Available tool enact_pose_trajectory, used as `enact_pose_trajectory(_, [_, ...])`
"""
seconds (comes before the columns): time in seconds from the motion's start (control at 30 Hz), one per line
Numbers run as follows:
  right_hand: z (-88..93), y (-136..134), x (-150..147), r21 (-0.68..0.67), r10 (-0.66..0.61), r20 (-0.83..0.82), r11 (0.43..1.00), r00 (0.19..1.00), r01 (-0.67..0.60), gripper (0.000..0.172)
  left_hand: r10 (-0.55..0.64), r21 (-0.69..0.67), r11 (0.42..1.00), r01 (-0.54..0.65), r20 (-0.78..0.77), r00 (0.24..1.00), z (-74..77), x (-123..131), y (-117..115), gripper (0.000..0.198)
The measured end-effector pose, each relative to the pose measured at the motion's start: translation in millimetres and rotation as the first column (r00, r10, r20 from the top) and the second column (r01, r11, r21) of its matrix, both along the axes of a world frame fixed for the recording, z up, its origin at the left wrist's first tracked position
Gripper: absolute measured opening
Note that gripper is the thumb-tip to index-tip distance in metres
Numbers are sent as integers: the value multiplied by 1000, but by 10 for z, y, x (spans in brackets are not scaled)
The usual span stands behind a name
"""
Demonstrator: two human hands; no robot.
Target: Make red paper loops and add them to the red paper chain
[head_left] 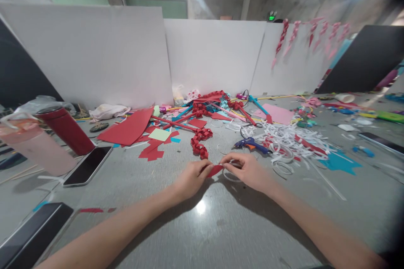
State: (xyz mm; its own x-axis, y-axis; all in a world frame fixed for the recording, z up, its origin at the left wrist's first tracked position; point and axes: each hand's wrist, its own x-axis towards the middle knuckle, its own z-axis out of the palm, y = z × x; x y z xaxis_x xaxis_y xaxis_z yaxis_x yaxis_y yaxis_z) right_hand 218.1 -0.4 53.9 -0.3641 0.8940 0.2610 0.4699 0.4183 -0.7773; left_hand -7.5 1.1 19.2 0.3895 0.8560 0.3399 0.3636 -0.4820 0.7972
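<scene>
My left hand (191, 178) and my right hand (248, 170) meet over the grey table (202, 227), both pinched on a small red paper strip (215, 170) held between them. A white paper ring (232, 175) lies under my right hand's fingers. Just beyond the hands a red paper chain (199, 141) snakes toward a pile of red paper pieces and sticks. A blue glue gun (252, 145) lies right of the chain, close to my right hand.
A black phone (87, 165), a red flask (67, 130) and a pink bottle (34, 145) stand at left. A red paper sheet (128, 128) lies behind them. White paper scraps (290, 141) pile at right. White boards (126, 54) wall the back.
</scene>
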Motion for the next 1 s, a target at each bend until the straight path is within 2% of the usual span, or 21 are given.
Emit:
enact_pose_trajectory(0.27, [12,6,-49,-28,0,-20,1000,1000,-1,18,43,-50,998,-45,-30,999,-34,17,2,41])
enact_pose_trajectory(0.5, [-44,36,-33,5,-45,-2,999,999,45,16,205,-192,965,-178,132,970,-75,-4,101,32])
enact_pose_trajectory(0.67, [-78,49,-22,4,-57,-9,998,998,57,16,201,-223,963,-152,219,955,-126,-17,185,31])
enact_pose_trajectory(0.77, [-94,51,-11,20,-65,-6,998,998,65,16,221,-290,947,-138,274,936,-137,-27,222,29])
enact_pose_trajectory(1.0, [-99,60,4,52,-85,18,995,996,84,17,298,-433,892,-127,354,886,-60,-62,238,27])
